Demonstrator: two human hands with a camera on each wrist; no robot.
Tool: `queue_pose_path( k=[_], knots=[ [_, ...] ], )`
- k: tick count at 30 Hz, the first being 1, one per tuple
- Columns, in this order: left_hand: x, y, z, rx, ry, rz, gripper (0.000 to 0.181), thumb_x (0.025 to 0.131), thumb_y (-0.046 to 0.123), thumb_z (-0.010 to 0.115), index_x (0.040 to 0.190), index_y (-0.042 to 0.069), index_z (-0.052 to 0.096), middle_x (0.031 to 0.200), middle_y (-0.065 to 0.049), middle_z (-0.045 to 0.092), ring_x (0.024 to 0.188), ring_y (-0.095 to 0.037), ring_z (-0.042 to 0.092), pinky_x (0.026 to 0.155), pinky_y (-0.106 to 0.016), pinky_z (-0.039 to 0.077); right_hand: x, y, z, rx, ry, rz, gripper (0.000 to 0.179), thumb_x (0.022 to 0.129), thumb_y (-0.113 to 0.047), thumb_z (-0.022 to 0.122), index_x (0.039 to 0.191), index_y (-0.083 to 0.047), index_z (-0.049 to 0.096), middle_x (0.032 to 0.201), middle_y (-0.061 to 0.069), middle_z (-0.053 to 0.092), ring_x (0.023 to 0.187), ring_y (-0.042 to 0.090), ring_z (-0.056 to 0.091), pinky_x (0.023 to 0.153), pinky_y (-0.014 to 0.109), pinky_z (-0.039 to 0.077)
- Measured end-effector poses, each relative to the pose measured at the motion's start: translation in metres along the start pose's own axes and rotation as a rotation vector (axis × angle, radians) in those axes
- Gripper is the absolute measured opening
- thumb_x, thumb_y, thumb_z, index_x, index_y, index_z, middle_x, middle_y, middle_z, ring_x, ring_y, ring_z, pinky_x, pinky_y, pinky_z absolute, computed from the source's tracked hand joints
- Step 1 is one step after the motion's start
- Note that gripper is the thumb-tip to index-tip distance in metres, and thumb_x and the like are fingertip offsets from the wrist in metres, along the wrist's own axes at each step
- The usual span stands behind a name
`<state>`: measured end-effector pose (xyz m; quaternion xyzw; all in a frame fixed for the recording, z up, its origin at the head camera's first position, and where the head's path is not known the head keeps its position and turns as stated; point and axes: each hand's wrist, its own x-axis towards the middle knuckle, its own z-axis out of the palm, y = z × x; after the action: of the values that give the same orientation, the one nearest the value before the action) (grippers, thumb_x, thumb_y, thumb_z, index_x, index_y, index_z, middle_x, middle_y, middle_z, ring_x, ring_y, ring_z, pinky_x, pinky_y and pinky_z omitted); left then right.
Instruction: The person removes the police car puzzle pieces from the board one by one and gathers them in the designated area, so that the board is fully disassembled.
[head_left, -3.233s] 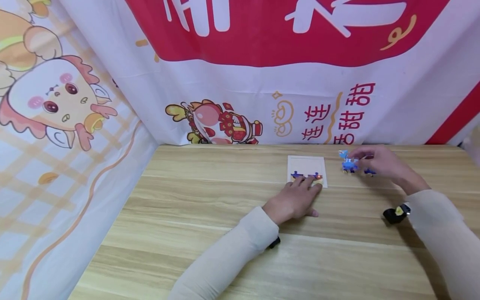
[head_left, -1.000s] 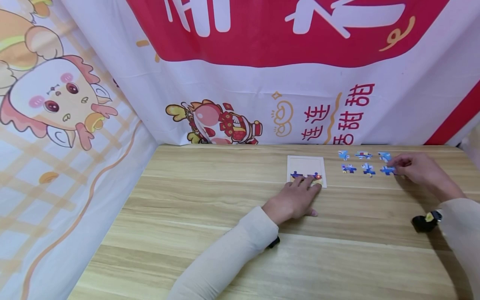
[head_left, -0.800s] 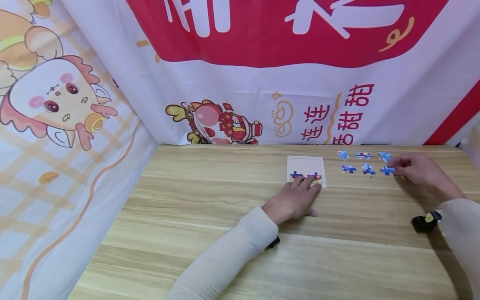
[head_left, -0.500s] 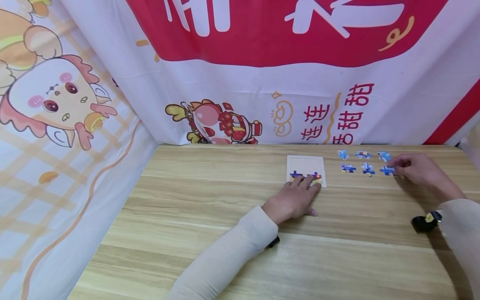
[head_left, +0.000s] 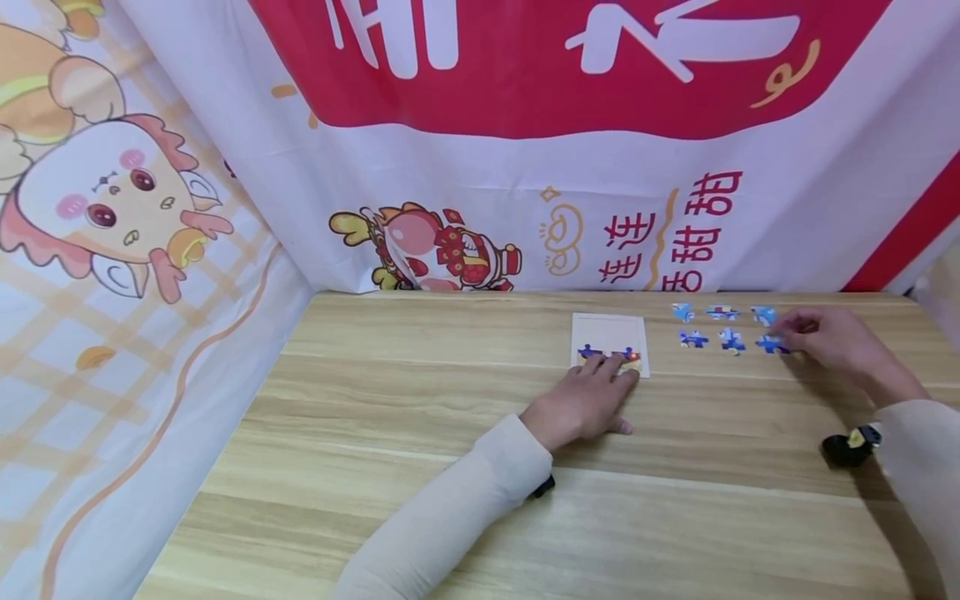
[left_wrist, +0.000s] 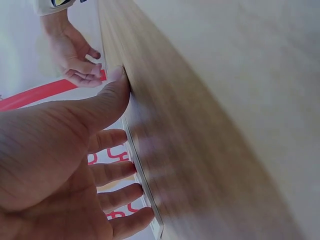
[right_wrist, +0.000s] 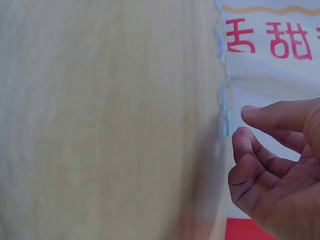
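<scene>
A white puzzle tray (head_left: 609, 329) lies on the table, with joined blue, purple and yellow pieces (head_left: 588, 353) along its near side. My left hand (head_left: 577, 407) rests with extended fingertips on that near part, partly covering it. In the left wrist view, the fingers of my left hand (left_wrist: 55, 160) meet the thin tray edge (left_wrist: 145, 185). Right of the tray, loose blue jigsaw pieces (head_left: 731, 340) lie in two rows of three. My right hand (head_left: 836, 342) hovers at the rightmost near piece (head_left: 769, 343). Thumb and index finger of my right hand (right_wrist: 280, 160) stand apart, holding nothing.
The wood-grain table (head_left: 375, 400) ends at a printed cloth (head_left: 480, 167) hanging along the back. Another patterned cloth (head_left: 97, 333) borders the left side. A black wrist camera (head_left: 849, 448) hangs under my right sleeve.
Since the oldest frame, my right hand has moved right, and the loose jigsaw pieces now show spread in two rows. My left hand has stayed on the tray. Over the last second both hands stay still.
</scene>
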<state>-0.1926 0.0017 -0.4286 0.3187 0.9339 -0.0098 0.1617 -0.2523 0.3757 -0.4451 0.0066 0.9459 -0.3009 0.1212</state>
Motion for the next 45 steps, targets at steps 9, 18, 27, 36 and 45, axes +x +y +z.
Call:
queue_pose_path(
  k=[9,18,27,36,45],
  knots=[
    [-0.011,0.001,0.002,0.002,0.018,-0.005,0.077,0.102,0.055,0.059,0.166,0.024,0.030,0.176,-0.002,0.019,0.162,-0.024,0.021,0.127,-0.041,0.033,-0.002,-0.040,0.009,-0.006,0.062,-0.127,0.032,0.105,-0.013,0.060,0.131,0.006,0.064,0.125,0.032,0.062,0.107,0.040,0.055,0.072,0.026,0.050],
    [-0.021,0.005,0.003,0.013,0.000,0.000,0.079,0.102,0.056,0.058,0.166,0.019,0.029,0.176,-0.006,0.020,0.161,-0.025,0.024,0.128,-0.040,0.031,0.000,-0.099,0.033,0.034,0.040,-0.203,0.028,0.104,-0.013,0.064,0.127,0.002,0.069,0.123,0.025,0.066,0.108,0.036,0.057,0.077,0.028,0.050],
    [-0.017,0.009,0.004,0.031,0.020,0.002,0.083,0.100,0.058,0.062,0.166,0.020,0.030,0.177,-0.006,0.018,0.162,-0.026,0.021,0.128,-0.044,0.031,0.007,-0.151,0.065,0.061,-0.013,-0.402,0.021,0.101,-0.008,0.067,0.119,0.000,0.074,0.112,0.016,0.073,0.101,0.027,0.065,0.082,0.032,0.053],
    [-0.014,0.011,0.004,0.077,0.003,0.022,0.082,0.100,0.059,0.060,0.166,0.021,0.030,0.176,-0.005,0.020,0.162,-0.025,0.021,0.127,-0.044,0.032,0.017,-0.175,0.091,0.119,-0.095,-0.453,0.022,0.100,-0.006,0.066,0.120,-0.001,0.073,0.111,0.014,0.074,0.104,0.028,0.067,0.092,0.043,0.053],
    [-0.011,0.008,0.006,0.157,0.050,0.092,0.082,0.100,0.057,0.061,0.163,0.013,0.035,0.170,-0.012,0.030,0.158,-0.027,0.028,0.129,-0.030,0.026,0.027,-0.186,0.106,0.132,-0.183,-0.422,0.024,0.099,-0.006,0.064,0.121,-0.002,0.073,0.113,0.015,0.074,0.104,0.027,0.068,0.093,0.046,0.056]
  ],
)
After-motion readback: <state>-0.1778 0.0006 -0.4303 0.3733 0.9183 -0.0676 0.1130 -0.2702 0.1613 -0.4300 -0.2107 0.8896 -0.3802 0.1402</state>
